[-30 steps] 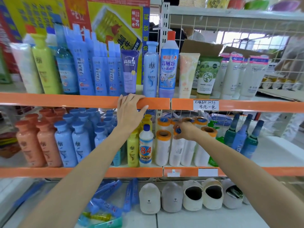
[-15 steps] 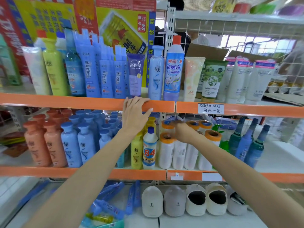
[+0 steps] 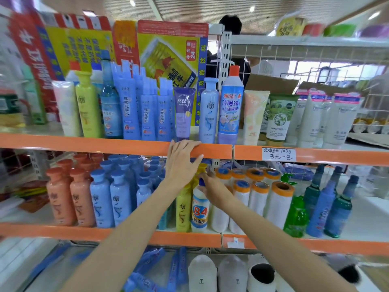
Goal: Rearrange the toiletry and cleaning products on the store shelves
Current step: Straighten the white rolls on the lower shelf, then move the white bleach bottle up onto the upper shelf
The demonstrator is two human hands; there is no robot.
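Note:
My left hand [image 3: 181, 163] lies with fingers spread over the orange front edge of the upper shelf [image 3: 105, 145], holding no product. My right hand [image 3: 212, 186] is on the middle shelf, its fingers closed around the blue cap and neck of a white "84" disinfectant bottle [image 3: 200, 213]. That bottle stands upright between a yellow bottle [image 3: 183, 209] and white rolls with orange ends [image 3: 277, 205]. Just above my left hand on the upper shelf stand a purple tube [image 3: 183, 112], a light blue bottle [image 3: 208, 110] and a red-capped toilet cleaner [image 3: 230, 108].
Blue bottles [image 3: 120, 199] and orange bottles [image 3: 61, 199] fill the left of the middle shelf. A green pump bottle [image 3: 295, 216] and dark spray bottles [image 3: 339, 209] stand on its right. White slippers [image 3: 202, 272] sit on the bottom shelf. A person [image 3: 230, 24] stands behind the rack.
My right hand has moved left from the orange-ended rolls to the top of the "84" bottle. My left hand has stayed on the shelf edge. The view has tilted upward.

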